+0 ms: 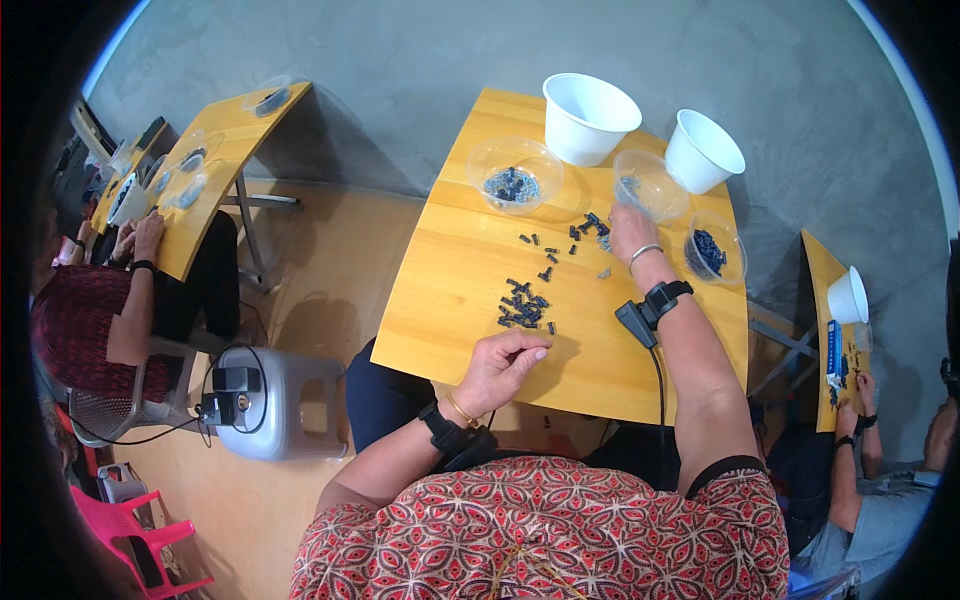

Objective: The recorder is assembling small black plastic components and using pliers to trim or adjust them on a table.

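My left hand (pixel 503 365) rests at the near edge of the yellow wooden table (pixel 440 300), its fingers curled together; whether anything is in them is hidden. Just beyond it lies a loose pile of small black plastic parts (pixel 522 304). Farther up the table, my right hand (pixel 632 232) reaches down with its fingers bent together beside the clear round bowl (pixel 650 187). Its fingertips are mostly out of sight. Close to that hand lie some small pale grey pieces (pixel 604 273) and more black parts (pixel 592 224).
Another clear bowl (pixel 515 175) holds mixed black and pale pieces; a third bowl (pixel 712 250) holds dark parts. Two white tubs (pixel 590 120) stand at the back. People work at side tables (pixel 225 140). A grey plastic stool (pixel 290 400) with cables stands left.
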Demonstrator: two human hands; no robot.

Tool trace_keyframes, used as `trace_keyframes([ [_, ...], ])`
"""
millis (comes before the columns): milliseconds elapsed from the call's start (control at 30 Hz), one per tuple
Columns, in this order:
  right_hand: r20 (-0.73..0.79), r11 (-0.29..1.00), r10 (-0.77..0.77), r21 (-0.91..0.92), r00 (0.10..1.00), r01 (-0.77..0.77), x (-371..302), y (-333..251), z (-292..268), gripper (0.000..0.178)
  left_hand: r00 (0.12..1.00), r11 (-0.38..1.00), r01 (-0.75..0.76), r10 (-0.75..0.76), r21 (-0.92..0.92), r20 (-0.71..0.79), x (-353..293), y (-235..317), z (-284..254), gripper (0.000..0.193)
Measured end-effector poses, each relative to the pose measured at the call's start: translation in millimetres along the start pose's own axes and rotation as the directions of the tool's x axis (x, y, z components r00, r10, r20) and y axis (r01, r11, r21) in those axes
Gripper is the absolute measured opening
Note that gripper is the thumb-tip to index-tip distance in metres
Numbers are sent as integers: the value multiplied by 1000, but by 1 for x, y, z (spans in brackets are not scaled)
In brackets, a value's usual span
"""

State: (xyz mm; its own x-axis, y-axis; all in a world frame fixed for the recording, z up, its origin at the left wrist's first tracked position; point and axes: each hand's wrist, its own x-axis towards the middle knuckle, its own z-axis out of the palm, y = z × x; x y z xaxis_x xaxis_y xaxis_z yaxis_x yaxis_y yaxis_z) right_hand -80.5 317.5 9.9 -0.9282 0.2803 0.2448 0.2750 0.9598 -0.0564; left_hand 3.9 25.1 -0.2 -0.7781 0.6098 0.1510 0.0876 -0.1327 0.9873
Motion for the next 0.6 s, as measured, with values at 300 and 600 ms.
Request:
trace_keyframes([
  [300, -1, 941, -51, 334, 999, 48, -37, -20, -44, 9, 986, 983, -163, 165, 88, -10, 1, -7, 2, 16],
  [600, -109, 567, -365, 762, 925, 314, -162, -112, -58, 11, 994, 982, -9, -12, -188, -110, 2, -4, 5, 19],
])
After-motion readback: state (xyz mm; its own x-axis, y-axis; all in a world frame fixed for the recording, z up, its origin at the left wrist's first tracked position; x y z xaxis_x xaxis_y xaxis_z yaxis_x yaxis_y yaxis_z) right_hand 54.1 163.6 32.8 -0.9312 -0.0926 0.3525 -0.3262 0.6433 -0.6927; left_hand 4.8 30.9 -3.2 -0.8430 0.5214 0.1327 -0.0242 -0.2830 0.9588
